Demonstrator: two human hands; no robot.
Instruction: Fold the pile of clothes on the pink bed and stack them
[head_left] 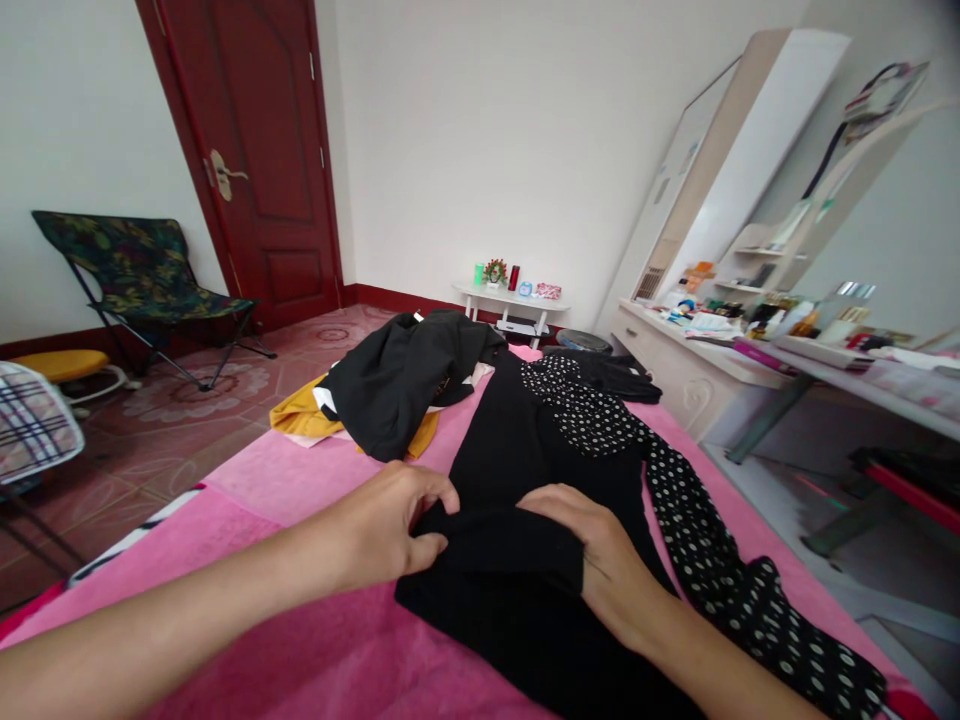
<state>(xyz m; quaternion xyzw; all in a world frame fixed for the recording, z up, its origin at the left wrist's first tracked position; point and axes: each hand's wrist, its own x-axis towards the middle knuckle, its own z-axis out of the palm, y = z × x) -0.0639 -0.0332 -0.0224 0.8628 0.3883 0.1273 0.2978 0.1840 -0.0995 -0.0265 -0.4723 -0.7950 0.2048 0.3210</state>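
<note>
A black garment (499, 450) with white-dotted sleeves lies spread on the pink bed cover (247, 560). My left hand (405, 515) pinches the left end of a raised fold in its black cloth, thumb below and fingers above. At the fold's right end, my right hand (592, 550) grips the cloth, its thumb hidden from view. The fold is held up a little off the rest of the garment. One dotted sleeve (712, 540) trails down the bed's right side; more dotted cloth (577, 405) lies bunched farther up.
A heap with a black garment (412, 375) and yellow cloth (300, 410) lies at the far left of the bed. Dark folded clothing (619, 375) lies at the far right. Beyond stand a camouflage folding chair (150, 275), a low white table (510, 297) and a cluttered dresser (667, 350).
</note>
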